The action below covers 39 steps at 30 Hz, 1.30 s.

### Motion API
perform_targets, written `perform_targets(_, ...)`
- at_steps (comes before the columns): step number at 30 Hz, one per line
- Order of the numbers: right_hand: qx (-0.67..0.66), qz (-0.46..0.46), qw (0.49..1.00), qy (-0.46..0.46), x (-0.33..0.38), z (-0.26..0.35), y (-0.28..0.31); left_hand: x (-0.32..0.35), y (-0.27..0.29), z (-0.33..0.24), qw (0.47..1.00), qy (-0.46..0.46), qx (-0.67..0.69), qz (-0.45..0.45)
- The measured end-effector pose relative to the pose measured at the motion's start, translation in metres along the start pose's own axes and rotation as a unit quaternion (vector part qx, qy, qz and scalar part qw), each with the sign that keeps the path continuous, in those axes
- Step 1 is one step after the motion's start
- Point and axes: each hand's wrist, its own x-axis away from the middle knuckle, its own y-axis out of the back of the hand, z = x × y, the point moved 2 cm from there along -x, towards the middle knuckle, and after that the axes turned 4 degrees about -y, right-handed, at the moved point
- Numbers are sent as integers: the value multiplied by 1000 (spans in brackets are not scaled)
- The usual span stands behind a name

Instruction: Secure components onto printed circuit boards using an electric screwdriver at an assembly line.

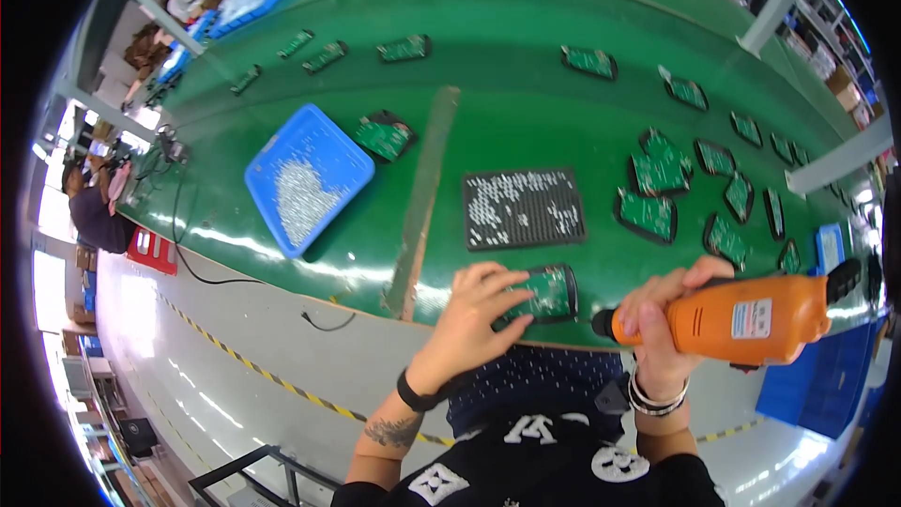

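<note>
My right hand (660, 324) is wrapped around an orange electric screwdriver (723, 319), its black nose pointing left. The tip ends a little right of a green circuit board in a black casing (554, 293), apart from it. That board lies at the table's near edge. My left hand (477, 314) grips the board's left side, fingers spread on top and thumb near its lower edge. Just beyond the board is a black perforated plate (524, 239), with small silvery pieces, seemingly screws, in many of its holes.
A blue tray (267, 190) with a heap of small silvery pieces stands at the left on the green table (375, 244). Beside it lies a circuit board (385, 136). Several more boards (657, 174) cluster at the right; others form a row farther back. A brown strip (427, 197) crosses the table.
</note>
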Motion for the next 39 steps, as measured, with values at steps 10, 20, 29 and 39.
perform_targets(10, -63, -24, 998, 6, 1, 1, -3, 4, -3, -1, 1000, -10, -14, -10)
perform_targets(20, -132, -68, 986, 81, 0, 15, -14, -7, -7, -37, 997, -67, 1, -50)
perform_targets(29, -164, -90, 977, 103, -3, 21, -12, -12, -2, -35, 989, -73, -24, -127)
perform_targets(39, -163, -74, 979, 96, -1, 19, -10, -6, -2, -30, 986, -109, -54, -113)
